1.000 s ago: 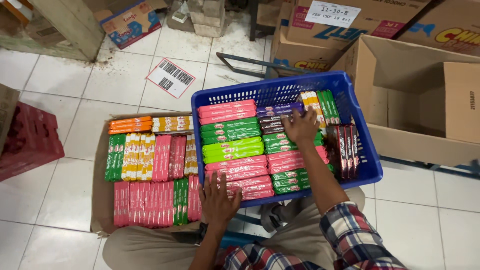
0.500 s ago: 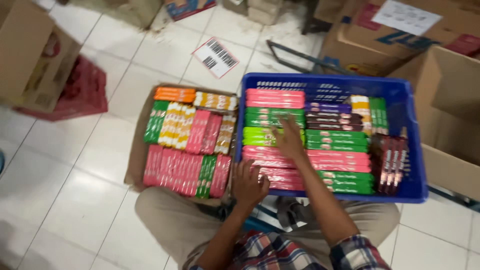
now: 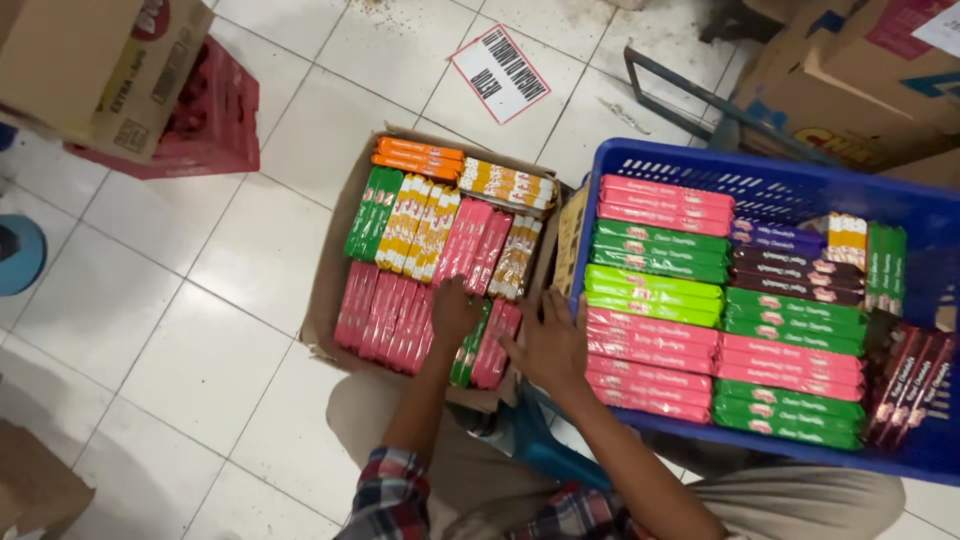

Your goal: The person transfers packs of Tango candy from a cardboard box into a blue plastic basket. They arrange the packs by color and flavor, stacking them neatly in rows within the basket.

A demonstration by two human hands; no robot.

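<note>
A flat cardboard box (image 3: pixel 330 290) on the tiled floor holds rows of slim snack packets in pink, green, orange and yellow. My left hand (image 3: pixel 455 312) rests on top of the pink and green packets at the box's near right part. Just to its right, my right hand (image 3: pixel 550 345) has its fingers spread and touches the last pink packets (image 3: pixel 495 345) at the box's right edge. Neither hand lifts anything. Right of both hands stands a blue plastic basket (image 3: pixel 760 165) packed with pink, green, purple and brown packets.
A red crate (image 3: pixel 215 110) and a cardboard carton (image 3: pixel 90 60) stand at the upper left. A printed paper sheet (image 3: pixel 500 72) lies on the floor behind the box. Large cartons (image 3: pixel 850 80) and a metal frame (image 3: pixel 670 100) are at the upper right. A blue stool (image 3: pixel 545 450) sits under my legs.
My right hand has left the basket's packets and come over to the cardboard box's right edge. My left hand has moved up onto the packets in the box. The view has swung left.
</note>
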